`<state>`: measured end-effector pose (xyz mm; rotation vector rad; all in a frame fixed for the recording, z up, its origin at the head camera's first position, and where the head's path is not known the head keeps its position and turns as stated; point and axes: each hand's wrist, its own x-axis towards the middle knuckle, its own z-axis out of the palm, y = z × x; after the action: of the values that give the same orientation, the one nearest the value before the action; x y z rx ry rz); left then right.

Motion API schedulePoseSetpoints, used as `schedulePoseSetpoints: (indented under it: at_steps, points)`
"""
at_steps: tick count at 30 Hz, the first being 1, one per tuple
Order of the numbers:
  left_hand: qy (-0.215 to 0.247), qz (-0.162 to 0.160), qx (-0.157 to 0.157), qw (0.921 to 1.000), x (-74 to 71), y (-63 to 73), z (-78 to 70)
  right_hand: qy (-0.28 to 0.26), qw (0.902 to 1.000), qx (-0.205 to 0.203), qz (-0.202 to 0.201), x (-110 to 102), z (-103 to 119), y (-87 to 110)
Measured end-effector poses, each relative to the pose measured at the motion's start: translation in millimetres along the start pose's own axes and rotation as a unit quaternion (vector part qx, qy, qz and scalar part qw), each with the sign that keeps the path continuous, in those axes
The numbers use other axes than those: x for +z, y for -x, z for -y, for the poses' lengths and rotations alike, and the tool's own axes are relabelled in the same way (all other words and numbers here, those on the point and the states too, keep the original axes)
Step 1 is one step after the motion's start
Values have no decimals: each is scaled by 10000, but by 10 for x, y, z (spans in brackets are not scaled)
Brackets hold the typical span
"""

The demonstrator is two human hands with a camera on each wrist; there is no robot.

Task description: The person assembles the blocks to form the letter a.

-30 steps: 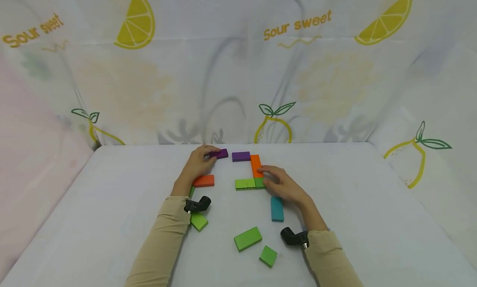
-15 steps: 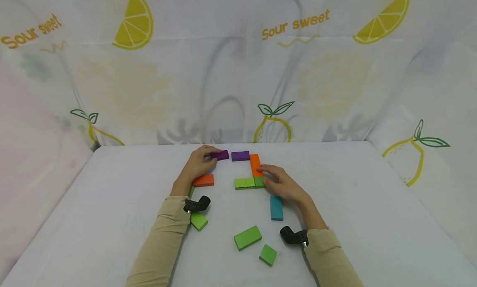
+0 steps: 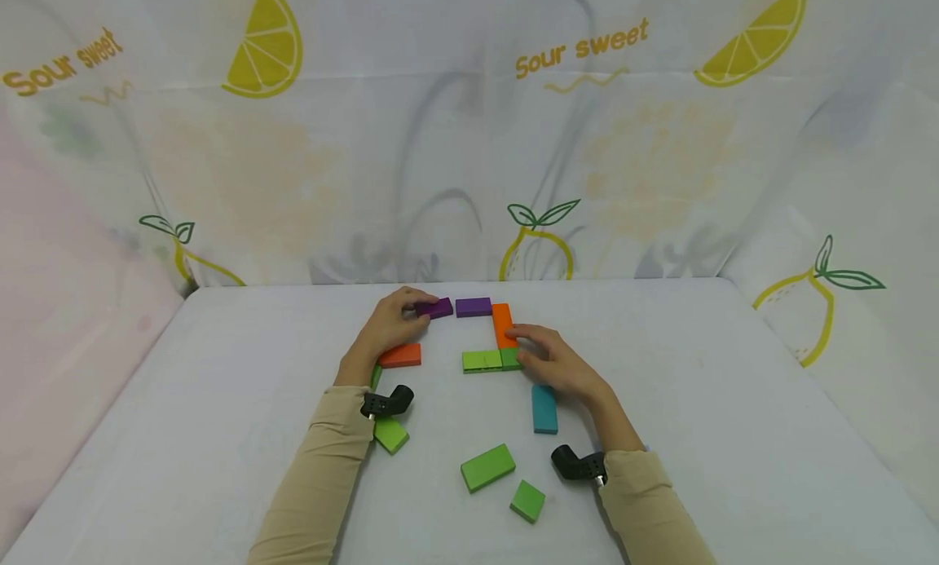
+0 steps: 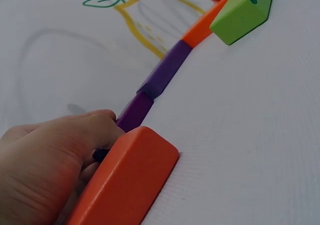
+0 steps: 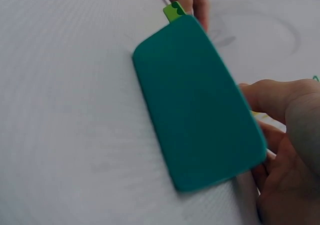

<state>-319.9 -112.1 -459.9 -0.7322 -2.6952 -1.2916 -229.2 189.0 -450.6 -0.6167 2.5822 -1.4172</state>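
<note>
At the table's far side my left hand (image 3: pixel 391 321) pinches a dark purple block (image 3: pixel 438 307) between fingers and thumb. Its right end comes close up to a violet block (image 3: pixel 473 306). An orange block (image 3: pixel 502 324) adjoins the violet one and runs toward me. My right hand (image 3: pixel 561 368) has fingertips at the orange block's right side, its thumb by a small green block (image 3: pixel 509 359). Left of that small block lies a light green block (image 3: pixel 481 361). In the left wrist view a red-orange block (image 4: pixel 132 180) partly hides the left fingers.
Just below my right hand is a teal block (image 3: pixel 544 410), large in the right wrist view. Nearer me lie a green rectangular block (image 3: pixel 487 468) and a green square one (image 3: pixel 527 501). Another green block (image 3: pixel 391 435) sits beside my left sleeve. Printed cloth (image 3: pixel 381 141) backs the table.
My left hand has slid the dark purple block slightly right, narrowing the gap to the violet block. The right hand stays in place; the head view has shifted a little.
</note>
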Motion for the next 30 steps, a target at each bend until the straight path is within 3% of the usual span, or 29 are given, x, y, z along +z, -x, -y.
schedulePoseSetpoints:
  at_steps: [6,13,30]
  points:
    - [32,48,-23,10000,-3,-3,10,-34,9998,210,-48,14,30,10]
    - [7,126,18,9999,-11,2,-4,-52,9993,365,61,-39,377,95]
    - [30,244,0,9997,-7,-4,20,-50,9992,390,50,-35,393,98]
